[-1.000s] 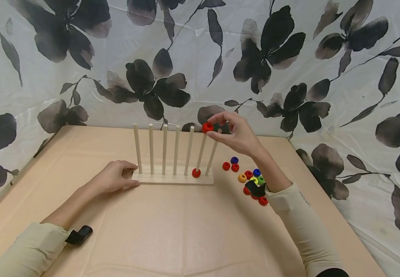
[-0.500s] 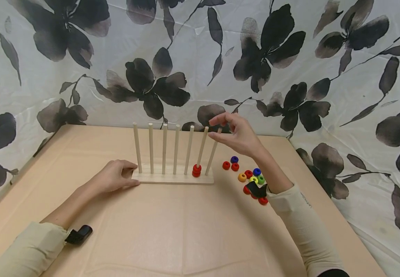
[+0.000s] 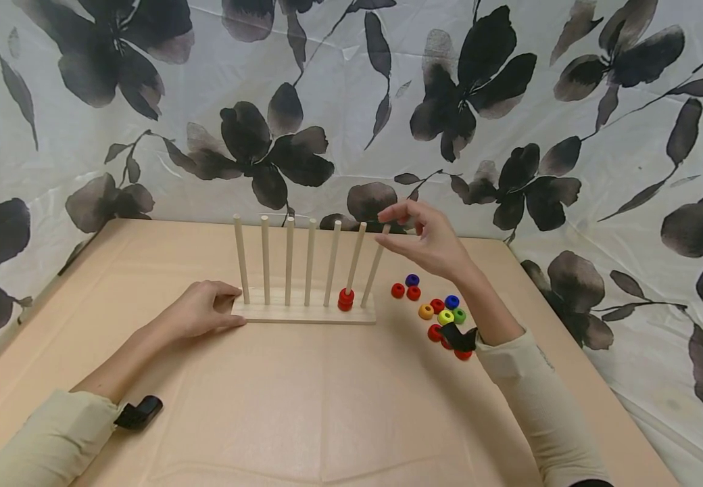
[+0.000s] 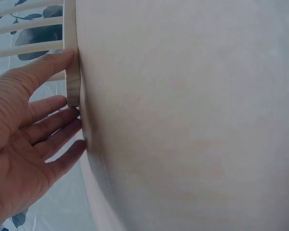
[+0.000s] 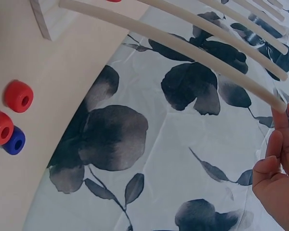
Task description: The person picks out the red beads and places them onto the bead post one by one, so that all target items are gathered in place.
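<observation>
A pale wooden peg stand (image 3: 303, 314) with a row of upright pegs stands on the table. Two red beads (image 3: 345, 299) are stacked low on its second peg from the right. My left hand (image 3: 202, 310) holds the left end of the base, with the thumb on the front face and the index fingertip at the end, as the left wrist view shows. Near the top of the rightmost peg is my right hand (image 3: 427, 240), thumb and fingers apart and nothing between them. In the right wrist view, the right hand (image 5: 282, 163) appears at the edge, beside that peg's tip.
Loose beads in red, blue, yellow, green and orange lie right of the stand, among them a yellow bead (image 3: 445, 317) and a blue bead (image 3: 411, 280). The right wrist strap hides some. A floral cloth (image 3: 351, 101) hangs behind the table (image 3: 303, 406).
The red bead from my right fingers has dropped down the second peg from the right onto the other red bead. My right hand has since shifted slightly right; my left stays put.
</observation>
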{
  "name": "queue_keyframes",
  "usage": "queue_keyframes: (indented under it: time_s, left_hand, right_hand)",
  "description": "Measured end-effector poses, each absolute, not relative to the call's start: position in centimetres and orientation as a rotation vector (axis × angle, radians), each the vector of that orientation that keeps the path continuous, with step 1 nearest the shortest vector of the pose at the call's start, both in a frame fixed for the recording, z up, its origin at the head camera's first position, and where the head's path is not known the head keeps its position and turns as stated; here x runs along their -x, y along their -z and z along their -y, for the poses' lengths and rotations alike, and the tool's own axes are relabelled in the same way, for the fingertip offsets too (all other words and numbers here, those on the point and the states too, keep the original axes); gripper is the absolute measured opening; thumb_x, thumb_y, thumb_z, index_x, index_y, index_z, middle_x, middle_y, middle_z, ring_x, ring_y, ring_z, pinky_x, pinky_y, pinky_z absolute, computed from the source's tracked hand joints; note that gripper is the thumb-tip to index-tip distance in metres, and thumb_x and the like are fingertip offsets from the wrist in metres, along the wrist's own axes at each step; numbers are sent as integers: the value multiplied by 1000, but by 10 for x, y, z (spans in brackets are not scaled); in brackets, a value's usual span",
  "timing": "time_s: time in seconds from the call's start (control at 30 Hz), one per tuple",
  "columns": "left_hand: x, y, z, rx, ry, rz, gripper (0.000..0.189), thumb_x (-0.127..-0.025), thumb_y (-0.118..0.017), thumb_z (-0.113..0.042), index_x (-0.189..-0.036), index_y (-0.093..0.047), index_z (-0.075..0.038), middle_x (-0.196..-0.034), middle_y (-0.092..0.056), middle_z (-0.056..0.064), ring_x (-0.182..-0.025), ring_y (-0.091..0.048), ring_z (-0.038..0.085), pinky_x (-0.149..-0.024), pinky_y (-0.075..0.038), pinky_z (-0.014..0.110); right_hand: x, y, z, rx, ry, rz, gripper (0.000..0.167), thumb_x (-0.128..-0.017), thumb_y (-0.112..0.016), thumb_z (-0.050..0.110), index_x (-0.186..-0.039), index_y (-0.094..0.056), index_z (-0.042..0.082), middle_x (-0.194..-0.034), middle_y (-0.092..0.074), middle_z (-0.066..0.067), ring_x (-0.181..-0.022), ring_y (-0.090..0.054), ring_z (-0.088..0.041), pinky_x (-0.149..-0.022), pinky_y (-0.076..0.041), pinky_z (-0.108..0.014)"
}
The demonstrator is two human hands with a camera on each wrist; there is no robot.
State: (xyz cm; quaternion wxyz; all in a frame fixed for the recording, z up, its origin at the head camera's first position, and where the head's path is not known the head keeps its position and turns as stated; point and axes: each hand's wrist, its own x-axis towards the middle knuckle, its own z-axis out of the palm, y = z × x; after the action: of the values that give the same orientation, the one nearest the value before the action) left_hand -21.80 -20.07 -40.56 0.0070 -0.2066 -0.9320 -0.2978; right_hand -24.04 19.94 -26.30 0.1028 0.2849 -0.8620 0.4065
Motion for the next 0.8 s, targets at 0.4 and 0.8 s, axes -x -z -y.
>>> queue_keyframes:
  time_s: [0.4, 0.8]
  left_hand:
    - [217, 406, 200, 638, 931, 2916, 60, -81, -88, -23, -123, -66, 14, -122, -67, 31, -122, -57, 50, -106, -45, 60]
    - [217, 406, 200, 643, 931, 2907, 60, -81, -89, -23, -122, -66, 14, -122, -67, 31, -122, -58, 50, -105, -45, 61]
  right_hand:
    - [237, 270, -216, -744, -1206, 2582, 35, -91, -79, 19, -121, -68, 5, -123, -65, -10, -110, -49, -24, -86, -43, -40]
    - [240, 286, -229, -667, -1161, 2654, 36, -91, -80, 22, -121, -68, 6, -119, -65, -10, -109, -49, -25, -84, -42, -37]
